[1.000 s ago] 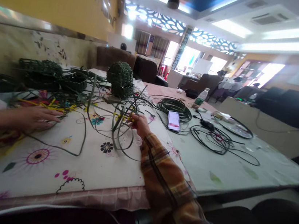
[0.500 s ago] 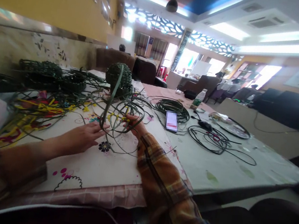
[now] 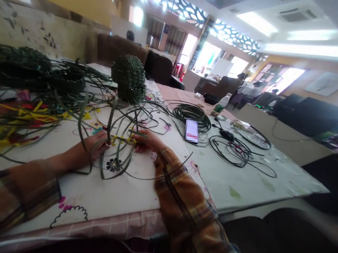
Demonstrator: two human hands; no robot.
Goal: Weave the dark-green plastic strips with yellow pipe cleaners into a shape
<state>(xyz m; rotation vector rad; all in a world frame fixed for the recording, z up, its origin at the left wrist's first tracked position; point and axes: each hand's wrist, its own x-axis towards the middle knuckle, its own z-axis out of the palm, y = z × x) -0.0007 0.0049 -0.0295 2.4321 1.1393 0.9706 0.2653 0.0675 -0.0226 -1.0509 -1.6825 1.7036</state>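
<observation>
My left hand [image 3: 93,146] and my right hand [image 3: 146,141] are both closed on a loose bundle of dark green weaving strips [image 3: 120,136] tied with small yellow bits, held just above a flowered white cloth [image 3: 110,193]. The strips loop out around both hands and trail over the cloth. Behind them stands a rounded green woven basket [image 3: 128,78].
Flat green woven pieces [image 3: 29,71] and a pile of yellow, red and green strips [image 3: 4,121] lie at the left. A phone [image 3: 191,130], a green coil [image 3: 191,115], black cables [image 3: 234,149] and a bottle [image 3: 221,104] lie to the right. People sit far back.
My left hand came from the strip pile at the left across to the bundle and took hold beside my right hand. The view tilted down and shifted.
</observation>
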